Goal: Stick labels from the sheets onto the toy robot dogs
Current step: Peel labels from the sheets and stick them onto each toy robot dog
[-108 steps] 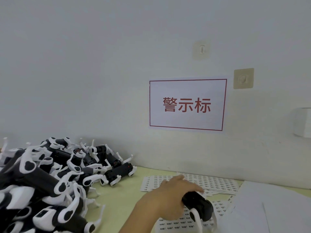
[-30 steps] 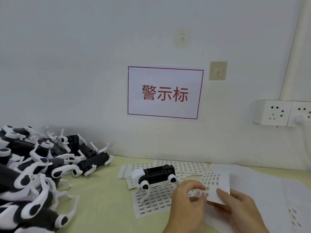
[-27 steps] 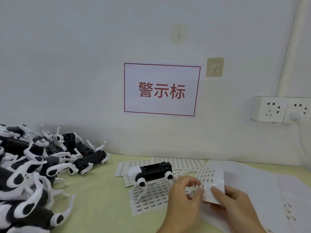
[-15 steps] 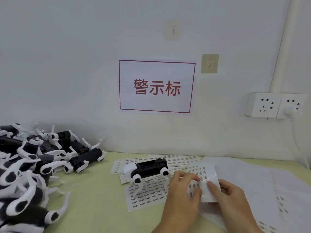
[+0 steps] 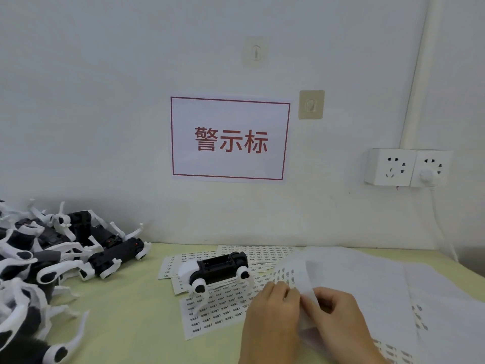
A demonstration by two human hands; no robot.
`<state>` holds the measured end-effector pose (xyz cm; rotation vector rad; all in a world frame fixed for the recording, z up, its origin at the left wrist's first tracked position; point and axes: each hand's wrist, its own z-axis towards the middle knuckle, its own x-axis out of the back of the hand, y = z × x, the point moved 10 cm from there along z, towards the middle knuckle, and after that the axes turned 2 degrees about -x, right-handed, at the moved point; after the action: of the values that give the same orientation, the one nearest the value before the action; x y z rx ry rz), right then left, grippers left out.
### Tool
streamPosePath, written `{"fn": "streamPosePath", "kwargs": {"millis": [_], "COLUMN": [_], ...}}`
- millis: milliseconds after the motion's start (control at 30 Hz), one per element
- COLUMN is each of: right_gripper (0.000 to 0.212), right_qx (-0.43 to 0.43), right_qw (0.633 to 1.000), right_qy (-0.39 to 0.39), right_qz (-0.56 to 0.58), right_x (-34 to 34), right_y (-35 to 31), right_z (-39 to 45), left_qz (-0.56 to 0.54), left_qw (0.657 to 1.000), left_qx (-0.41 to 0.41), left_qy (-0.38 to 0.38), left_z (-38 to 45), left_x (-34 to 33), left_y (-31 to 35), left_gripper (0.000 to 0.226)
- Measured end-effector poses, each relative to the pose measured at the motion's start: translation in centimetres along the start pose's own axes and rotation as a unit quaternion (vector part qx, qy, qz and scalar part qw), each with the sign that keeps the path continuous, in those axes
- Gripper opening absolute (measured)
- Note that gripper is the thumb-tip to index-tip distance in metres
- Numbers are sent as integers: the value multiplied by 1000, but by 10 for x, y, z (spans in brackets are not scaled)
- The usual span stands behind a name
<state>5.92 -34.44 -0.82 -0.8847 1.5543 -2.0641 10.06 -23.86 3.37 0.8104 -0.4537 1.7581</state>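
Two hands, left (image 5: 273, 308) and right (image 5: 338, 315), pinching label sheet (image 5: 294, 274); toy dog (image 5: 217, 269) beside; wall sign (image 5: 231, 139) reads 警示标

Two bare hands enter from the lower edge of the view. The left hand (image 5: 273, 313) shows its back, with knuckles and short fingers visible. The right hand (image 5: 338, 319) lies just beside it and also shows its back and knuckles. Both forearms are uncovered as far as the frame edge. No sleeve, glove, ring, watch or wristband is visible on either hand or wrist.
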Motion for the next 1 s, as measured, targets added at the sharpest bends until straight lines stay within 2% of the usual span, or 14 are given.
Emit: {"fn": "streamPosePath", "kwargs": {"millis": [67, 100, 167, 233, 300, 367, 767, 1000], "right_gripper": [25, 25, 26, 29, 32, 32, 30, 32], "right_qx": [0, 0, 1, 5, 15, 21, 42, 37], "right_qw": [1000, 1000, 1000, 999, 999, 999, 998, 998], "right_qy": [-11, -15, -22, -31, -36, -34, -33, -38], "right_qz": [0, 1, 4, 5, -3, -3, -26, -34], "right_x": [-1, -2, -1, -2, -4, -4, -6, -8], "right_y": [-1, -1, -2, -4, -7, -9, -16, -17], "right_z": [-1, -1, -2, -3, -4, -5, -7, -8], "left_qz": [-16, -29, -77, -155, -228, -255, -245, -273], "left_qw": [999, 999, 996, 985, 965, 954, 958, 945], "left_qx": [21, 33, 48, 71, 122, 145, 125, 176], "left_qy": [-26, -25, -11, 14, 37, 58, 78, 47], "left_z": [1, 1, -2, -6, -6, -6, -7, -6], "left_x": [-8, -8, -10, -8, -6, -4, 2, -8], "left_y": [-2, -5, -13, -23, -36, -43, -36, -44], "left_gripper": [39, 41, 31, 10, 10, 9, 10, 7]}}
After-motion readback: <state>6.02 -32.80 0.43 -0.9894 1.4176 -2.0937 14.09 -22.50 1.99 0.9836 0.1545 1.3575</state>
